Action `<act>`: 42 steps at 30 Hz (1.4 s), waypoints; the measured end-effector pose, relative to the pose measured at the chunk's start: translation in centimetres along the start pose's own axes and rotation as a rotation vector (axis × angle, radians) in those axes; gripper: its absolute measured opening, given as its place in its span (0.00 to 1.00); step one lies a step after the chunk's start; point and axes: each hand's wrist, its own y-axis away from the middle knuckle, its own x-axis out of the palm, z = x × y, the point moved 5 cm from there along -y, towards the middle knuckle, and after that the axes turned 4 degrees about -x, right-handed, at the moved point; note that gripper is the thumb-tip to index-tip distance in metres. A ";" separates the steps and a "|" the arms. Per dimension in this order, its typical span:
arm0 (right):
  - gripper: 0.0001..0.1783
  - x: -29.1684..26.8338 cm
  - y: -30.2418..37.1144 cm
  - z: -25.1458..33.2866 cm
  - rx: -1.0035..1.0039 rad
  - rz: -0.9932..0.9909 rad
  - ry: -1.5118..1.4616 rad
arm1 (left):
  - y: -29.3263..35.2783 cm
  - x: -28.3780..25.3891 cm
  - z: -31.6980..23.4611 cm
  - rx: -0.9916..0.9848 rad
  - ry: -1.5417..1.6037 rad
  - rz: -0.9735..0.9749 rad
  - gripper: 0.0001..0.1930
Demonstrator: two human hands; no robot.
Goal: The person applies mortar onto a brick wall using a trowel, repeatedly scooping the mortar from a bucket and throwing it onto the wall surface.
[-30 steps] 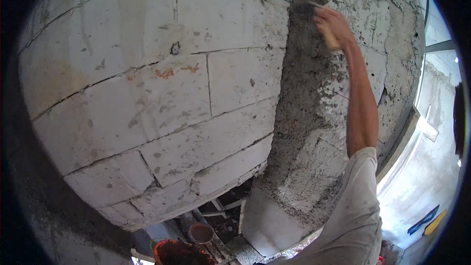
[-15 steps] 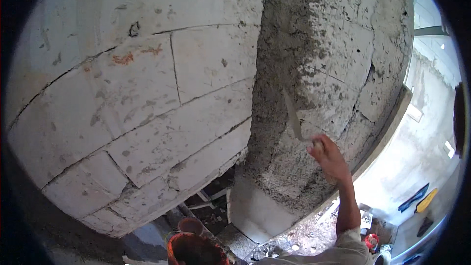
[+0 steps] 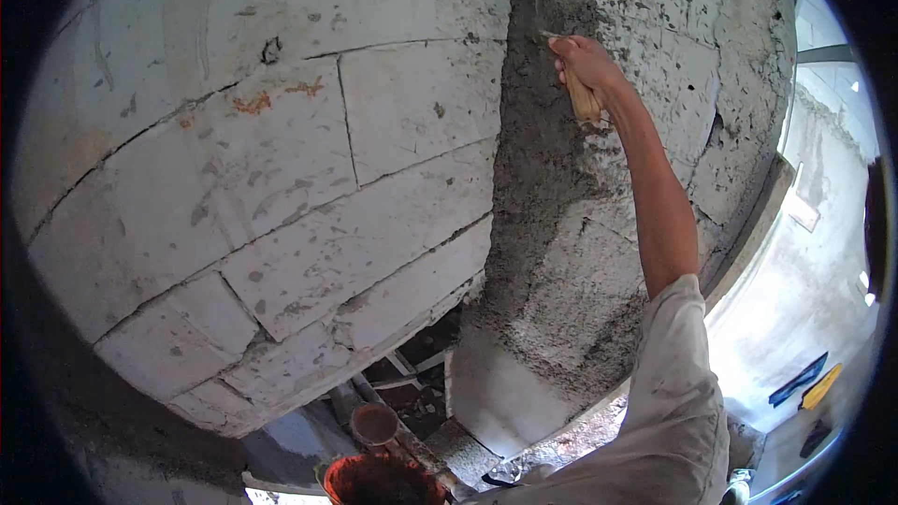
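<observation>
My right hand (image 3: 589,63) is closed around the wooden handle of a trowel (image 3: 584,101), its arm stretched far up the wall. Little of the blade shows; it is seen almost edge-on, close against the strip of wet grey mortar (image 3: 535,145). That strip runs down the inner corner between a pale block wall (image 3: 412,117) on the left and a rough, mortar-spattered wall (image 3: 659,98) on the right. My left hand is out of the picture.
Below, near me, stands an orange bucket (image 3: 339,479) with a smaller round brownish container (image 3: 374,423) beside it. A dark gap with wooden pieces (image 3: 412,374) opens under the block wall. At far right, blue and yellow items (image 3: 819,387) are by a pale wall.
My right hand has moved up and slightly left with the trowel, from the lower right wall to high on the mortar strip. My sleeve has come further into view.
</observation>
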 end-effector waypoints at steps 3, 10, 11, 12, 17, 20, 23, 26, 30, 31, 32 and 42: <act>0.18 1.9 -1.5 1.6 -0.093 0.028 0.034 | -2.3 1.0 11.6 -0.042 -0.035 -0.125 0.30; 0.20 -1.0 3.3 1.9 -0.222 -0.335 0.154 | -1.7 0.5 10.5 -0.095 -0.026 -0.105 0.28; 0.19 0.9 3.5 2.5 -0.214 -0.237 0.149 | -1.5 0.2 10.6 -0.102 -0.027 -0.106 0.28; 0.18 2.3 3.7 3.0 -0.206 -0.140 0.138 | -1.3 -0.1 10.7 -0.111 -0.025 -0.115 0.28; 0.16 3.7 -2.9 -0.9 -0.143 -0.044 -0.118 | 0.8 -1.8 12.0 -0.145 -0.010 -0.133 0.27; 0.14 4.0 -4.0 -0.6 -0.093 -0.058 -0.203 | 3.9 -4.3 15.6 -0.191 0.009 -0.158 0.26; 0.16 3.3 -2.8 0.9 -0.095 -0.090 -0.114 | 6.3 -5.9 19.4 -0.223 0.019 -0.179 0.25; 0.18 3.2 1.7 1.8 -0.300 -0.329 0.014 | 3.0 -3.1 15.7 -0.198 0.008 -0.147 0.25; 0.16 5.7 11.8 3.1 -0.235 -0.188 -0.127 | 0.9 -1.7 12.7 -0.173 0.007 -0.103 0.24; 0.16 7.0 13.8 1.9 -0.245 -0.094 -0.130 | 0.8 -1.7 12.4 -0.174 0.003 -0.099 0.24; 0.14 8.4 16.6 0.1 -0.144 -0.010 -0.220 | 0.5 -1.8 12.0 -0.173 -0.002 -0.095 0.24; 0.23 9.8 22.0 -7.1 -0.084 0.163 0.011 | -0.7 0.2 10.0 -0.156 -0.017 -0.013 0.22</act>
